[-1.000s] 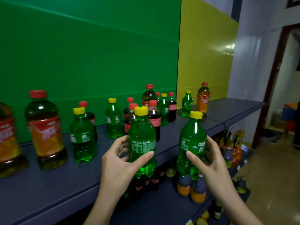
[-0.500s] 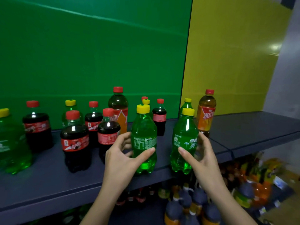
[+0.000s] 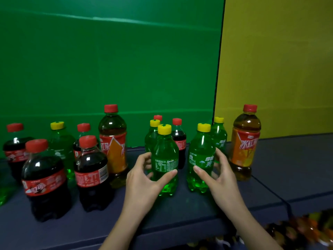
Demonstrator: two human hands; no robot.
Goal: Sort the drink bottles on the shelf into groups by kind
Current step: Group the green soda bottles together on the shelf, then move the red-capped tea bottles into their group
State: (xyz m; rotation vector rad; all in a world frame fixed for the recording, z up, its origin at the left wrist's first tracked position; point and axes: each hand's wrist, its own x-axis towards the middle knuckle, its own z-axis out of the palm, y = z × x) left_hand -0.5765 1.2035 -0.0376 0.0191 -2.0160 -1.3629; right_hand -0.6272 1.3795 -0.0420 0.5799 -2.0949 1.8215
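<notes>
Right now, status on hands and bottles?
Left grip holds green plastic Sprite bottle; right grip holds second green plastic bottle. Both upright on dark shelf. Red-capped cola bottle close behind.

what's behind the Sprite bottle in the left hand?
Another green yellow-capped bottle, a cola bottle and a red cap. Lower parts are covered; that cap's bottle is hidden.

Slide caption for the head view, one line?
Left hand grips one Sprite bottle, right hand a second Sprite bottle, on the shelf among cola bottles and iced-tea bottles.
</notes>
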